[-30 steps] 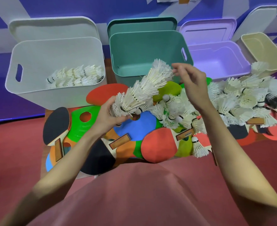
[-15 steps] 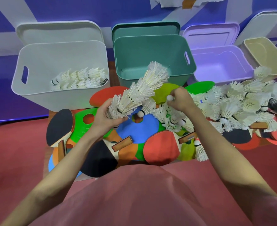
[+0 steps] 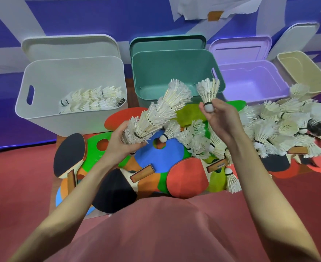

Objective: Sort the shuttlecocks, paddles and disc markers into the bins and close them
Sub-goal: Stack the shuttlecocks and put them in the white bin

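**Stack in your left grip, one shuttlecock in your right**

Your left hand curls round the base of a long nested stack of white feather shuttlecocks, which slants up and away from that grip toward the teal bin. Your right hand pinches a single white feather shuttlecock by its rounded cork, feathers pointing up, just beside the far tip of the stack but apart from it.

Below both grips the low counter is crowded. A blue round disc marker lies right under the stack, with a loose shuttlecock resting on it. Near your left wrist sit a green disc marker with a centre hole and a black-faced wooden table tennis paddle. Under your right forearm lies a red-faced paddle. Beyond your right grip, toward the right, a heap of loose white shuttlecocks covers more paddles and discs.

Past the grips, four open plastic bins stand in a row: a white bin already holding rows of shuttlecocks lying on their sides, a teal bin, a lilac bin and a beige bin at the far right. Each lid stands behind its bin.

The floor around the counter is red. The wall behind the bins is blue-purple with broad white stripes, and a torn white sheet is taped up on it.
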`<state>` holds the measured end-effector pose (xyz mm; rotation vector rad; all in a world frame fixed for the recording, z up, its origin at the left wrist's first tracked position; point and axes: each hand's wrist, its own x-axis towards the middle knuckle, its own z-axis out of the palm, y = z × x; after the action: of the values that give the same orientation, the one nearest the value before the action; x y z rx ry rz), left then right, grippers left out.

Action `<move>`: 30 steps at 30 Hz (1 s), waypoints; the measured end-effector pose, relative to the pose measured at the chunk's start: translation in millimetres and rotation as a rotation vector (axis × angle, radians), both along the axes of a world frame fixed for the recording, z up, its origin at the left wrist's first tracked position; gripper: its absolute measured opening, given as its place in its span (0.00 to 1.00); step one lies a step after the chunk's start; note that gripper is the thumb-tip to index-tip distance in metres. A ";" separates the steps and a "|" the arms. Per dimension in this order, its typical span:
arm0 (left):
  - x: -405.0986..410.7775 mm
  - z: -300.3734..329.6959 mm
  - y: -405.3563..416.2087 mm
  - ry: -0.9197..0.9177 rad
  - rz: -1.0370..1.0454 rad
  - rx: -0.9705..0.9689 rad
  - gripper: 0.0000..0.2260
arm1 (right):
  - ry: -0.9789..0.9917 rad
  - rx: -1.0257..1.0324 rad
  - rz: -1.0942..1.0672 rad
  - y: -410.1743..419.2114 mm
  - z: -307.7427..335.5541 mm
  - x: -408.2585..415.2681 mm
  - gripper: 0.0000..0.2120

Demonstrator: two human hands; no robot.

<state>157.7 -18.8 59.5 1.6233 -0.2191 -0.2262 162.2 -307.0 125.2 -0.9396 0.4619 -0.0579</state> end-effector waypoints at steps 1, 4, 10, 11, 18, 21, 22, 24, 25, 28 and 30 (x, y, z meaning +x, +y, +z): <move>0.1 0.5 0.2 -0.005 -0.006 0.003 0.28 | 0.000 0.018 0.000 2.0 0.5 0.7 0.06; -0.4 2.2 1.5 -0.009 -0.027 0.018 0.27 | -0.027 -0.081 -0.014 7.5 2.0 6.5 0.16; -1.6 6.5 3.8 -0.017 -0.050 0.027 0.27 | -0.096 -0.219 -0.036 22.6 10.4 18.9 0.19; -1.9 7.4 4.1 -0.016 -0.056 0.026 0.27 | -0.109 -0.224 -0.036 25.5 11.3 21.1 0.18; -2.7 14.0 6.9 -0.031 -0.093 0.032 0.26 | -0.256 -0.585 0.227 32.1 13.0 18.2 0.31; -2.3 19.0 10.0 -0.026 -0.108 0.033 0.25 | -0.284 -0.728 0.266 27.9 19.7 15.5 0.32; -2.4 20.5 10.9 -0.027 -0.103 0.035 0.24 | -0.288 -0.750 0.274 25.9 22.9 14.2 0.29; -2.6 21.9 12.3 -0.030 -0.087 0.034 0.24 | -0.277 -0.769 0.251 20.5 26.3 13.9 0.21; -2.5 22.3 12.5 -0.029 -0.081 0.031 0.25 | -0.267 -0.773 0.221 18.0 26.7 14.8 0.17; -1.2 19.9 12.9 -0.011 -0.062 0.026 0.27 | -0.248 -0.784 0.143 12.5 24.9 15.6 0.06; -1.1 18.4 11.9 -0.002 -0.052 0.019 0.27 | -0.269 -0.791 0.140 10.0 21.3 13.3 0.05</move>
<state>156.6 -6.9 77.9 1.6377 -0.2616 -0.2664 175.4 -297.0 146.5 -1.7117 0.1070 -0.2490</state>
